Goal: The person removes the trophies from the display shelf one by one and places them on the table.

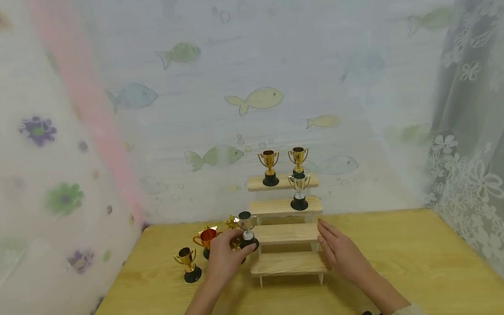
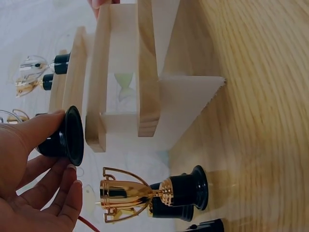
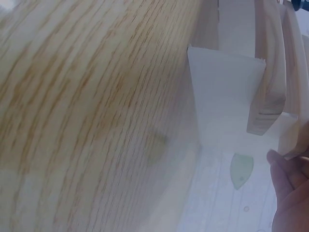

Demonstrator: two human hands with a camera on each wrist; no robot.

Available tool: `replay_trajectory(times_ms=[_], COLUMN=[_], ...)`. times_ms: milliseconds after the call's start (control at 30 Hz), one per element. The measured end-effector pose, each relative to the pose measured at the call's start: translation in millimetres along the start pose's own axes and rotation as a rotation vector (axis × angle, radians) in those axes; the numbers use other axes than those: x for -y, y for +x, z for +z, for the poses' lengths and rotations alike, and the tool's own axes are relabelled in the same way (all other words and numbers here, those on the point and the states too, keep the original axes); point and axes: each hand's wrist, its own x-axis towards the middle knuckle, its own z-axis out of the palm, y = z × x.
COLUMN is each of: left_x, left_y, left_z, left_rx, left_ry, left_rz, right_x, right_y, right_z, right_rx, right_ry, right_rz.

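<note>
My left hand (image 1: 225, 259) pinches a small silver trophy cup (image 1: 246, 222) by its black base (image 2: 73, 137), holding it upright beside the left end of a stepped wooden display stand (image 1: 283, 233). In the left wrist view the base is close to the end of one shelf. The right hand (image 1: 342, 255) has its fingers extended, with the fingertips against the right end of a shelf. Two gold trophies (image 1: 269, 160) stand on the top step, and another silver trophy (image 1: 299, 184) is on the right of the step below.
Left of the stand, a gold trophy (image 1: 188, 264) and a red-bowled trophy (image 1: 207, 239) stand on the wood-grain table (image 1: 390, 245). More gold trophies are partly hidden behind the left hand. A fish-printed curtain (image 1: 244, 68) hangs behind the table.
</note>
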Motion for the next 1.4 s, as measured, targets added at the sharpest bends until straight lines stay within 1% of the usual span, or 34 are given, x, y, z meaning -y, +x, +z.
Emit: replay_trajectory(times_ms=[100,200,433,567,700,833,967,1167,1400], left_x=[-0.1,0.5,3.4,7.2,11.2,15.0,18.7,25.3,33.4], left_y=[2.0,2.5,-1.0,-6.2,-11.5,-15.5,-19.6,-26.8,-33.7], left_z=[-2.6,-5.4,-11.5,-14.3,-16.0,-16.8,-17.1,-16.0,-13.4], left_rx=[-0.013,-0.026,-0.045,-0.038,-0.036,-0.038,-0.018,0.014,0.028], left_ry=[0.001,-0.004,0.003,0.006,-0.013,-0.015,-0.003,0.021,0.005], left_rz=[0.014,0.011,0.028,0.004,-0.017,-0.018,-0.033,-0.072,-0.106], right_x=[-2,-3,-3,-2,-2,-1,0,0,1], right_y=[5.5,9.5,13.0,12.8,11.2,9.4,7.4,2.8,0.2], right_z=[-2,-4,-7,-5,-3,-3,-3,-1,0], right_rx=[-0.011,-0.008,-0.007,0.000,0.020,0.027,0.022,0.018,0.023], right_ry=[-0.006,-0.010,-0.005,-0.002,0.002,0.007,0.013,0.009,0.014], right_rz=[-0.010,-0.012,-0.007,0.000,0.013,0.022,0.022,0.027,0.032])
